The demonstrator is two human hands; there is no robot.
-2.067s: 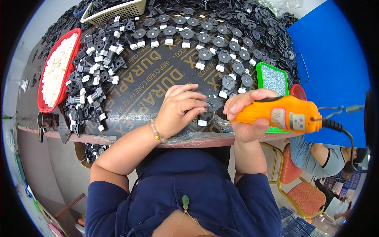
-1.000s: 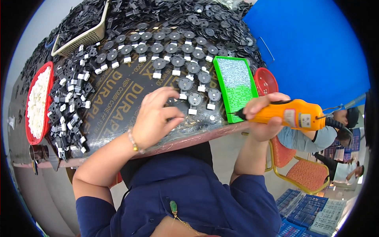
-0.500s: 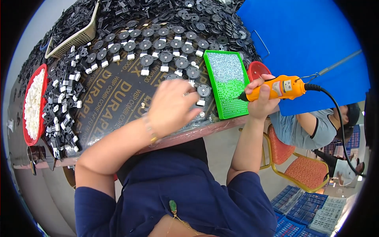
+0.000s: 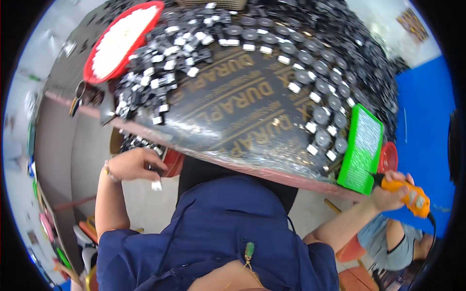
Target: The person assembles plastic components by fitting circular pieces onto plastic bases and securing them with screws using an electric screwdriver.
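Observation:
My left hand [image 4: 133, 165] is closed on a small black part with a white block [image 4: 156, 185], held off the table's front edge at the left. Its fingers hide most of the part. Beside that hand, below the edge, lies a heap of similar black-and-white parts [image 4: 141, 144] in a container. In my right hand [image 4: 388, 198] is an orange electric screwdriver [image 4: 416, 201], its black nose by the near corner of a green tray [image 4: 349, 145] of small silvery screws. Whether the tip touches a screw I cannot tell.
Black discs with white blocks [image 4: 321, 115] stand in curved rows left of the tray. Loose black-and-white pieces [image 4: 170, 65] are heaped at the left, near a red basin [image 4: 88, 72] of white pieces. Black parts pile along the back. Another person [image 4: 405, 240] is at the lower right.
My left hand has gone from the disc rows to beyond the table's front edge, now with a part in it. The screwdriver's nose has come down to the tray. The view has swung left.

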